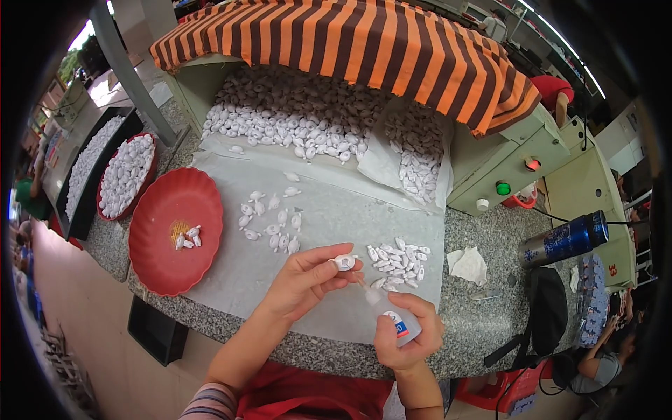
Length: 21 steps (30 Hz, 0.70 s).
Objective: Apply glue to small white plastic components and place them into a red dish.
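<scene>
Between the thumb and fingers of my left hand (pixel 311 276) is a small white turtle-shaped piece (pixel 343 262). My right hand (pixel 413 332) grips a translucent squeeze bottle (pixel 404 323) with a blue-and-red label. Its thin nozzle (pixel 362 281) points up at the white piece; whether the tip touches it I cannot tell. Just beyond the bottle lies a heap of slim white pieces (pixel 399 260) on the pale sheet (pixel 336 210). Several rounded white pieces (pixel 281 218) are scattered left of it. A red scalloped bowl (pixel 147 234) at the left holds a few finished-looking white pieces (pixel 187 238).
An open metal cabinet (pixel 504 150) under a striped cloth (pixel 336 42) holds piled white pieces (pixel 294 126). Left are a filled red basket (pixel 126 175) and black tray (pixel 91 164). Right are a crumpled tissue (pixel 467 266), blue flask (pixel 565 239) and black pouch (pixel 548 308). Other people work nearby.
</scene>
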Available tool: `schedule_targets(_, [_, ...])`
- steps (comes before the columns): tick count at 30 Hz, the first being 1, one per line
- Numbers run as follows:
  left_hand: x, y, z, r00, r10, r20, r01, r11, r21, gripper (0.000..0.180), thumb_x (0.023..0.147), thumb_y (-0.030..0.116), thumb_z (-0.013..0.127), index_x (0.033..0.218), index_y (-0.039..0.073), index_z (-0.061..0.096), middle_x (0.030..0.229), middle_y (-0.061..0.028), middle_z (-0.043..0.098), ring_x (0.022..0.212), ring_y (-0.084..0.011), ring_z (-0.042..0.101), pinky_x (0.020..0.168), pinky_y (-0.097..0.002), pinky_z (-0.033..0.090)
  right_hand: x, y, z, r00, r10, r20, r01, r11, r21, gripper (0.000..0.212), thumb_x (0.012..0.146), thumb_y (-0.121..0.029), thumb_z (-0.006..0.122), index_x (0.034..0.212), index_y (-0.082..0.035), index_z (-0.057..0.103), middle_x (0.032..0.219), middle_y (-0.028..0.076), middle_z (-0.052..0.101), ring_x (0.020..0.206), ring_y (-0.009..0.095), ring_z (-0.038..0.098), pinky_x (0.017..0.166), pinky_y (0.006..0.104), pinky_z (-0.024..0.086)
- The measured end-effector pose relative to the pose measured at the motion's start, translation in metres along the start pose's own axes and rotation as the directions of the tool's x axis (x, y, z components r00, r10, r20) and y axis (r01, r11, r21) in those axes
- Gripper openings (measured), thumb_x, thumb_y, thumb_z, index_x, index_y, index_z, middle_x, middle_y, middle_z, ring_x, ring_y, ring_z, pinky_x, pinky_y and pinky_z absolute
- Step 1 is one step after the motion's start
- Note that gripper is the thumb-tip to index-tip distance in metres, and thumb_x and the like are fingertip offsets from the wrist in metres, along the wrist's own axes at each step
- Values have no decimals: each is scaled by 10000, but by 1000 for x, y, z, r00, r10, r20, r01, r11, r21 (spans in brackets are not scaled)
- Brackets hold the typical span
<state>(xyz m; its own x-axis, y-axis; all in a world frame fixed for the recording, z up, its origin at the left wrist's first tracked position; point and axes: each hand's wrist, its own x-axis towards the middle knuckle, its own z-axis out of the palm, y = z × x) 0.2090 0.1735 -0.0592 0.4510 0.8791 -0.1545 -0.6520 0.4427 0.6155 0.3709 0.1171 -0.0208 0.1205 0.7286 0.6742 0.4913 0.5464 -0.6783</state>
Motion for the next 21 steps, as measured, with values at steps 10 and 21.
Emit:
schedule_targets(10, [1,-1,-7,998,-25,66,26,999,-19,263,847,103,534,1089,1,529,968,-215,592,818,-218,630,645,-211,526,2,0,3,998,-54,44,55,999,-3,265,598,-10,629,852,37,570,639,115,586,466,192,554,436,252,433])
schedule_targets(21, [1,-2,-10,998,-25,63,25,1000,-5,280,845,109,539,1101,-5,526,965,-224,590,831,-234,628,651,-217,529,2,1,4,996,-77,35,76,997,18,255,596,-14,629,842,28,578,614,103,579,437,180,535,411,247,411])
